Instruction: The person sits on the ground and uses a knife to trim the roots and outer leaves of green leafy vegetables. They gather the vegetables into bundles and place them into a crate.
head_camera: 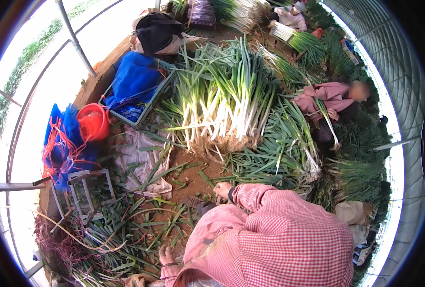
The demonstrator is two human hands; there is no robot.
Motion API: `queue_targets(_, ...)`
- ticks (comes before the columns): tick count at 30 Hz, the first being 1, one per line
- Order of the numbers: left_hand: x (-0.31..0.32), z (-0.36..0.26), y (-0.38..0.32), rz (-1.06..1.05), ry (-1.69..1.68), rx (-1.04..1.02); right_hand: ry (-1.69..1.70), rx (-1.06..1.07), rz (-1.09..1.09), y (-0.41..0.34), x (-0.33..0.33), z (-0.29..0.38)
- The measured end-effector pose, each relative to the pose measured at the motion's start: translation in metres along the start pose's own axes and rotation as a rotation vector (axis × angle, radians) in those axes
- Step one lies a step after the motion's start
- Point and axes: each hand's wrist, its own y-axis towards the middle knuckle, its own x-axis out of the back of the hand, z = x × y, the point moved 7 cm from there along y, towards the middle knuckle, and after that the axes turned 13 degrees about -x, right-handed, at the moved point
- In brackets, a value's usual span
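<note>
My right hand [222,190] reaches out with its fingers bent, low over the soil and cut leaf scraps; what lies under its fingers is hidden. My left hand [166,255] is lower in the picture, fingers a little apart and nothing seen in it, beside loose green leaves [126,247]. Both sleeves are red-and-white checked. Beyond my right hand stands a thick bunch of leeks or large green onions [230,107], with white stems and brown roots. Nearer my right arm lies a heap of green leaves and stalks [277,147].
A green plastic crate [137,123] holds blue netting [135,79]. Beside it are a red bucket [94,122] and blue mesh with red ties [67,143]. A metal frame [90,193] stands at left. A co-worker [331,97] holds a stalk at right; another person [293,16] sits farther back.
</note>
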Motion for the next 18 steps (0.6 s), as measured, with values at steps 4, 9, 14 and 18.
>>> queue_targets(4, 0.003, 0.011, 0.003, -0.078, -0.071, 0.012, -0.138, 0.048, 0.111, 0.011, -0.027, -0.007)
queue_targets(9, 0.032, 0.093, -0.023, -0.110, -0.366, -0.091, -0.419, 0.179, 0.064, 0.032, -0.047, -0.002)
queue_targets(14, 0.054, 0.155, -0.108, -0.364, -0.350, 0.018, -0.437, 0.254, 0.242, 0.051, -0.102, -0.005)
queue_targets(18, 0.041, 0.198, -0.211, -0.522, -0.218, 0.289, -0.520, 0.079, 0.203, 0.019, -0.133, -0.036)
